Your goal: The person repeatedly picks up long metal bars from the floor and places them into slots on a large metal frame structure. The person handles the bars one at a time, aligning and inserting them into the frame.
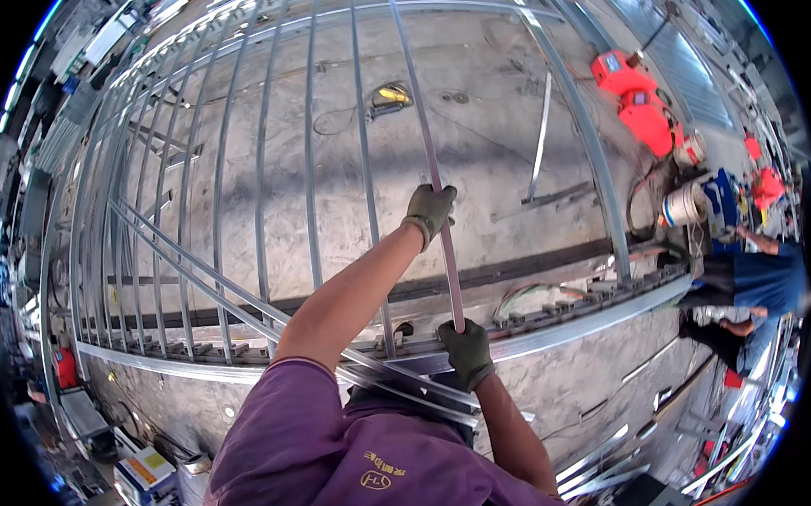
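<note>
My left hand [431, 210], in a grey-green work glove, is wrapped round a long, slim metal bar [426, 130] that runs away from me across the frame. Closer in, my right hand [469, 351], gloved alike, grips the same bar at its near end, just above the front rail [572, 335]. Left of this bar, several similar metal bars [261, 160] stretch between the near and far rails. Two loose metal bars [210, 291] lie slantwise over the frame, passing beneath my left arm.
On the concrete floor inside the frame lies a yellow-and-black tool [393, 94] with a cable. Red machines [639, 116] and a white bucket [685, 205] stand at the right. A person in blue [760, 281] is beyond the rail's right end. A boxy machine [147, 479] stands lower left.
</note>
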The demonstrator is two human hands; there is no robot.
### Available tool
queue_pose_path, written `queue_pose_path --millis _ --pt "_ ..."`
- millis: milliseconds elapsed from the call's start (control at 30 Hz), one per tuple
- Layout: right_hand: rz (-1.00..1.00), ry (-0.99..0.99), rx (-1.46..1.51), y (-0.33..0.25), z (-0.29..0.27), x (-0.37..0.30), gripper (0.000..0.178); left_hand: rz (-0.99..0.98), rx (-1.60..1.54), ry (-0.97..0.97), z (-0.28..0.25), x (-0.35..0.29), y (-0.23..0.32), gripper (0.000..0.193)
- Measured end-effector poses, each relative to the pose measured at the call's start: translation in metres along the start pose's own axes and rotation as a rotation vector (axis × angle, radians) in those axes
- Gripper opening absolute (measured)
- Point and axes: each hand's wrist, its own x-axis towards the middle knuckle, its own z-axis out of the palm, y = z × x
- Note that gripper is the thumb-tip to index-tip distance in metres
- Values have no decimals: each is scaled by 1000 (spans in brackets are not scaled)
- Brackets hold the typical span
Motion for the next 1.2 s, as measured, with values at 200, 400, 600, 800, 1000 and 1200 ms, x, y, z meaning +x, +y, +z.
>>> queue_pose_path --millis 200,400,600,800,1000,1200 --pt "10 23 -206 13 -11 -11 43 -40 263 -120 -5 -13 -63 36" --pt "-39 215 -239 69 -55 -91 33 -102 235 23 -16 9 -93 28" --pt "28 395 -75 141 -66 -120 25 -138 270 85 -12 29 -109 26" --pt "-7 405 -141 113 -63 -112 24 -75 220 135 2 19 -113 24" --pt "-35 314 -179 119 -61 -103 26 158 325 400 6 63 -176 30" --pt "2 225 -205 125 -56 -101 30 151 598 446 68 18 -131 45"
